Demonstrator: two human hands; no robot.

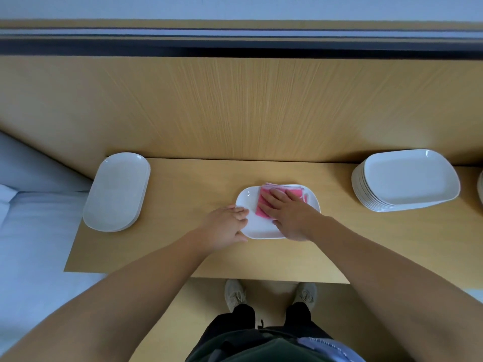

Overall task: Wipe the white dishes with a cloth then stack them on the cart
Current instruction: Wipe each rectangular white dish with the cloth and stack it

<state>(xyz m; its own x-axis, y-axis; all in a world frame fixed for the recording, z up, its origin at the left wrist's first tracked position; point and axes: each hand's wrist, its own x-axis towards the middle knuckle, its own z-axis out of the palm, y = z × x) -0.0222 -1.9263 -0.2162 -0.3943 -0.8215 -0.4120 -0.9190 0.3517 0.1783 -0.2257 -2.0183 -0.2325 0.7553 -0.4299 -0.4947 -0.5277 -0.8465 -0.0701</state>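
One white dish (257,226) lies flat in the middle of the wooden surface (183,184). A folded pink cloth (292,192) lies on the dish. My right hand (287,215) presses flat on the cloth with straight fingers. At the dish's left rim, my left hand (226,227) holds the edge, fingers over the rim and thumb along the near side. A short stack of white dishes (117,192) sits at the left end. A taller stack of white dishes (405,178) stands at the right.
A wooden panel (248,105) rises behind the surface. White bedding (34,218) lies to the left. Another white dish edge (480,184) shows at the far right border. My shoes (235,293) stand on the floor below the near edge.
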